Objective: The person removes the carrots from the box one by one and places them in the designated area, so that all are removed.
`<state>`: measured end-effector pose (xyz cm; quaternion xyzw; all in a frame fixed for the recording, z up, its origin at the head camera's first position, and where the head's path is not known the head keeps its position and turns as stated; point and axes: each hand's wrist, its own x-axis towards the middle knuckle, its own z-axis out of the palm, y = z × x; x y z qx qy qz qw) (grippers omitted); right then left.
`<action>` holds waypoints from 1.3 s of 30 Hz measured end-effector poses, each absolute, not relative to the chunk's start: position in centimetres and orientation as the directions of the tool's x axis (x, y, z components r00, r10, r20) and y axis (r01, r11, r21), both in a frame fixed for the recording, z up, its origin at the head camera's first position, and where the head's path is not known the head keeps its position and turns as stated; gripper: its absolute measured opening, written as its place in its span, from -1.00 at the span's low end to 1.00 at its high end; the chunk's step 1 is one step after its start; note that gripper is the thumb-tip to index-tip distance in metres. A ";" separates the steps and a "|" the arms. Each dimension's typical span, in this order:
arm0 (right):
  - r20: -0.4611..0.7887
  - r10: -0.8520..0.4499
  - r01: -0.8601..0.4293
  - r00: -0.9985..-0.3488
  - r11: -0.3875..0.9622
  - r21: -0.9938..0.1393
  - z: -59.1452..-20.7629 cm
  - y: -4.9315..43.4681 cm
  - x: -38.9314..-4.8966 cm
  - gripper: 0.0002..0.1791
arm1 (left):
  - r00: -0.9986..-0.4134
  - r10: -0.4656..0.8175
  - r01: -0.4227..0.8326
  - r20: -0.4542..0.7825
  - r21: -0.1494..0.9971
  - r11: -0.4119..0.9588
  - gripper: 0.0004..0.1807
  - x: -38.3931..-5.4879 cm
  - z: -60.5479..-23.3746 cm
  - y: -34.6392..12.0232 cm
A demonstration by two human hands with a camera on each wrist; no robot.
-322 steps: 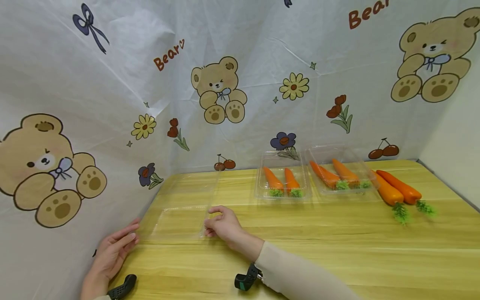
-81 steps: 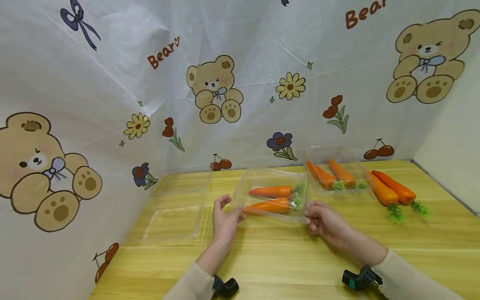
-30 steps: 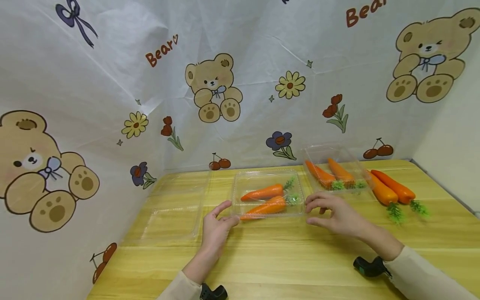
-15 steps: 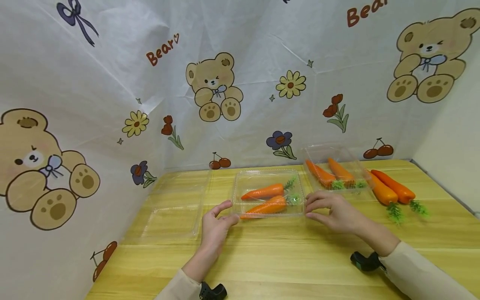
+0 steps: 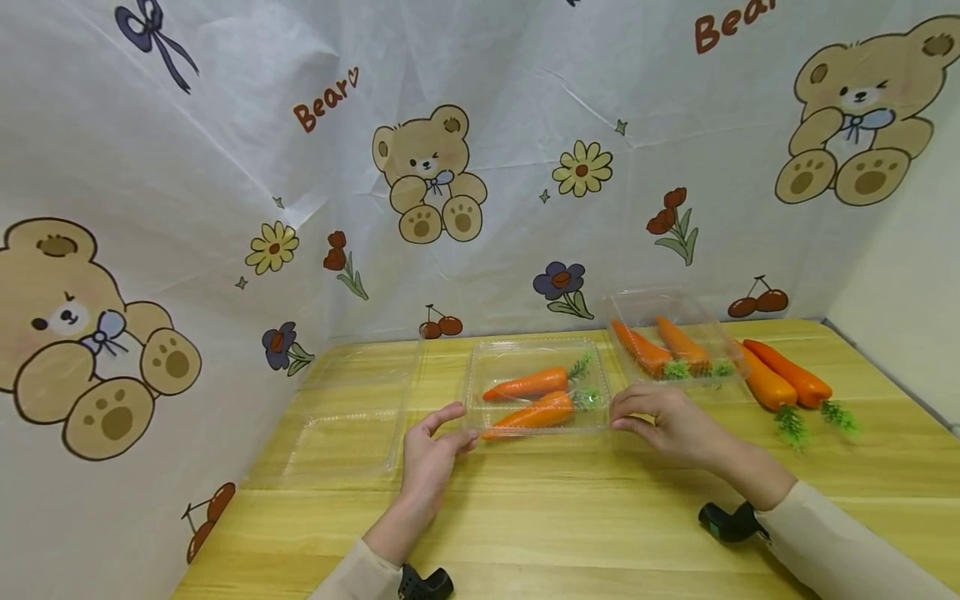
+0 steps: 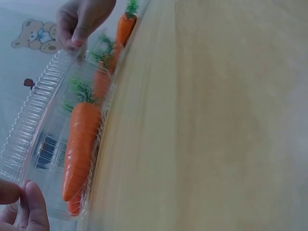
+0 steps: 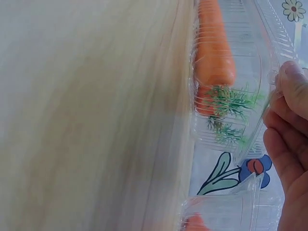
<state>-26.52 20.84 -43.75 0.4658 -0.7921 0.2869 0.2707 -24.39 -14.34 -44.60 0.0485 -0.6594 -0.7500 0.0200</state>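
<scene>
A clear plastic clamshell box (image 5: 534,357) sits sideways before me on the wooden table, with two orange toy carrots (image 5: 528,384) inside, their green tops to the right. At its near left corner my left hand (image 5: 429,462) pinches the rim; thumb and fingertips (image 6: 36,202) meet there in the left wrist view. My right hand (image 5: 669,423) pinches the near right corner between thumb and fingers, seen close up in the right wrist view, where lid and base edges (image 7: 275,79) come together. The lower carrot partly covers the other in both wrist views.
A second clear box (image 5: 667,304) holding two carrots stands at the back, right of the first. Two loose carrots (image 5: 797,373) with green tops lie beside it. An unfolded clear box (image 5: 348,429) lies at the left. A bear-print sheet (image 5: 510,275) rises behind the table.
Both hands have left the unfolded box at the left. The carrot box has been turned sideways and brought nearer. Lately the right fingers have closed onto its corner; the left hand hardly moved.
</scene>
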 end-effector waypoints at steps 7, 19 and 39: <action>0.682 -0.574 -0.881 -0.453 0.408 -0.241 -43.5 20.7 -26.5 -0.65 | -0.993 -0.115 -0.025 -0.040 0.991 -0.129 -0.60 -24.3 -44.5 -14.2; 0.584 -0.561 -0.805 -0.587 0.486 -0.341 -42.8 20.7 -26.5 -0.77 | -0.994 -0.101 -0.015 -0.030 0.989 -0.150 -0.58 -24.3 -44.8 -14.3; 0.592 -0.603 -0.841 -0.535 0.452 -0.299 -40.2 21.6 -26.6 -0.71 | -0.996 -0.093 -0.002 -0.013 0.993 -0.119 -0.51 -24.2 -44.7 -14.4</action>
